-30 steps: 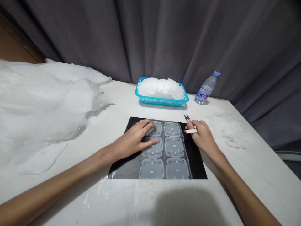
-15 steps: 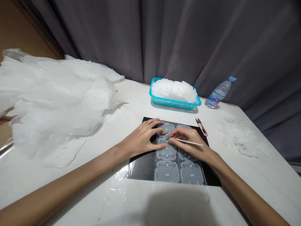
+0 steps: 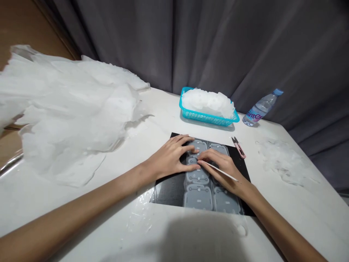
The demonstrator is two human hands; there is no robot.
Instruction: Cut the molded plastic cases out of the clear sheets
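Observation:
A translucent sheet of moulded plastic pieces point(image 3: 199, 189) lies on a black mat point(image 3: 169, 189) on the white table. My left hand point(image 3: 171, 158) rests flat on the sheet's upper left part, fingers spread. My right hand point(image 3: 220, 167) is curled beside it, pinching a thin white stick point(image 3: 222, 171) whose tip touches the sheet near my left fingertips. Small pink snips point(image 3: 239, 147) lie on the mat's far right corner, apart from both hands.
A turquoise basket point(image 3: 207, 116) filled with white plastic pieces stands behind the mat. A water bottle point(image 3: 261, 108) lies at the back right. A big heap of white plastic sheets point(image 3: 68, 116) covers the left. Thin scraps point(image 3: 283, 160) lie to the right. Grey curtain behind.
My right hand set the snips down on the mat's corner, then came onto the sheet holding the thin stick next to my left hand. The view shifted left.

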